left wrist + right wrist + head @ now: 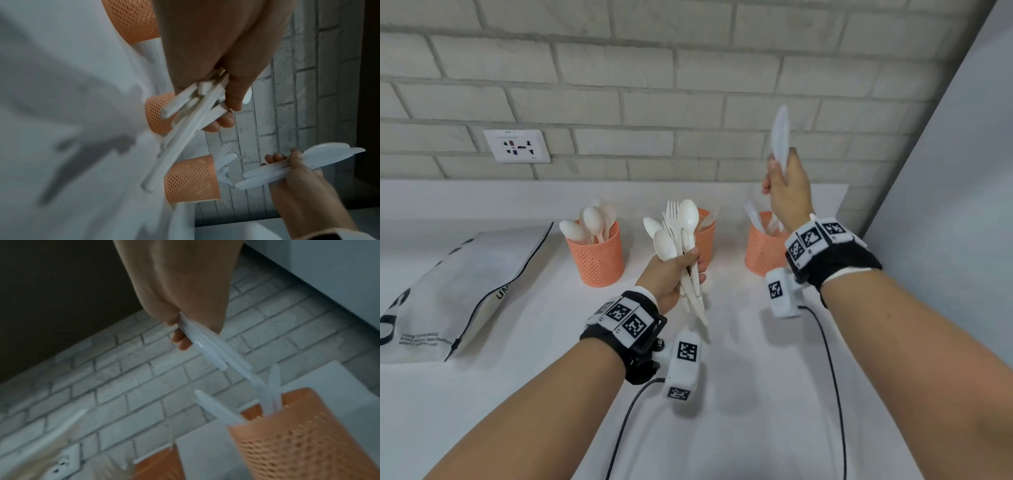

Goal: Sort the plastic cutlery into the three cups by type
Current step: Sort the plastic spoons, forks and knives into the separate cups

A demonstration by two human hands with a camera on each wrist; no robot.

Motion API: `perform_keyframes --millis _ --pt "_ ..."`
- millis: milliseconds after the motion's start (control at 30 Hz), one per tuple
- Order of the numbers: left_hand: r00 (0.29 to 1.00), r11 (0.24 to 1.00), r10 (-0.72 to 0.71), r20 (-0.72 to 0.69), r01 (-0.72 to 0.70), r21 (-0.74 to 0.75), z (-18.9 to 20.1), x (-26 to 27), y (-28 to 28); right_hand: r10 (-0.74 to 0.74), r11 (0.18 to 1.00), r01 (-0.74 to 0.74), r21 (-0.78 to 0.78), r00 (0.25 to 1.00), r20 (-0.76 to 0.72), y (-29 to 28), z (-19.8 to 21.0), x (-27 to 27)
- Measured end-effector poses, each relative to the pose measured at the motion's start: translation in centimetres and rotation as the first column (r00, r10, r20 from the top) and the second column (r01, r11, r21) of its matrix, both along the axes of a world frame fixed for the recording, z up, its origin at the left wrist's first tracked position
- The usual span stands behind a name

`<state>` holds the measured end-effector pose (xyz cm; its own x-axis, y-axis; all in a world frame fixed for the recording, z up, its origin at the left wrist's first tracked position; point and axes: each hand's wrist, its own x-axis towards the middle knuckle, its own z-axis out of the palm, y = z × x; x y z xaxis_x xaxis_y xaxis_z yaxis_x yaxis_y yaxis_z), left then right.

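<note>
Three orange mesh cups stand in a row by the wall. The left cup (595,257) holds spoons, the middle cup (707,240) forks, the right cup (762,248) knives. My left hand (690,263) grips a mixed bundle of white spoons and forks (681,229) upright in front of the middle cup; their handles (185,123) fan out below the fist. My right hand (782,168) pinches white knives (780,133), blades up, above the right cup (308,443). Their handles (216,352) point down toward that cup's mouth.
A white printed bag (448,291) lies flat at the left of the white table (739,394). A wall socket (517,145) sits in the brick wall behind. A grey panel (945,171) closes off the right side. Wrist cables (626,421) trail over the table.
</note>
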<state>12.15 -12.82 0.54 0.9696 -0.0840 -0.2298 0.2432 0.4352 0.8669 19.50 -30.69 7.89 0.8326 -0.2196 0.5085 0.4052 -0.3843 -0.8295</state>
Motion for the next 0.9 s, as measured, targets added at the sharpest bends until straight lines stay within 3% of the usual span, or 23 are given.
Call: perform_keyframes --millis 133,267,367,467,567,667,767,833,900 --pt "1.000 0.999 0.000 0.004 0.000 0.033 -0.2 0.7 -0.4 -0.037 0.999 0.037 0.022 0.999 -0.001 -1.8 -2.1 2.7" --pt "1.000 0.996 0.019 0.000 -0.019 0.086 -0.4 1.1 -0.4 -0.007 1.000 0.011 0.021 0.980 -0.196 -2.7 -5.4 4.4" --pt "1.000 0.990 0.019 -0.008 -0.018 0.138 -0.6 1.2 -0.4 -0.046 0.993 0.005 -0.119 0.937 -0.347 -2.8 -6.3 5.1" --pt "1.000 0.985 0.010 -0.004 -0.009 0.172 -0.7 1.4 -0.4 -0.038 0.995 -0.001 -0.102 0.924 -0.380 -2.6 -6.1 5.3" --pt "1.000 0.981 0.006 0.000 -0.005 0.192 -0.7 1.5 -0.5 -0.042 0.997 0.023 -0.067 0.952 -0.305 -2.3 -5.5 5.0" --pt "1.000 0.978 0.007 0.016 -0.010 0.208 -0.6 1.3 -0.6 -0.162 0.955 0.144 -0.260 0.985 -0.052 -1.8 -4.6 4.3" --pt "0.999 0.977 -0.010 0.048 0.000 0.211 -0.3 0.9 -0.6 -0.160 0.907 0.197 -0.372 0.979 0.129 -0.7 -3.6 3.6" --pt "0.998 0.978 -0.016 0.066 0.001 0.209 -0.1 0.7 -0.6 -0.091 0.919 0.153 -0.362 0.979 0.184 0.4 -3.2 2.9" --pt "0.996 0.977 0.003 0.094 -0.023 0.210 -0.1 0.4 -0.6 0.055 0.947 -0.011 -0.321 0.990 0.130 2.0 -2.6 1.4"
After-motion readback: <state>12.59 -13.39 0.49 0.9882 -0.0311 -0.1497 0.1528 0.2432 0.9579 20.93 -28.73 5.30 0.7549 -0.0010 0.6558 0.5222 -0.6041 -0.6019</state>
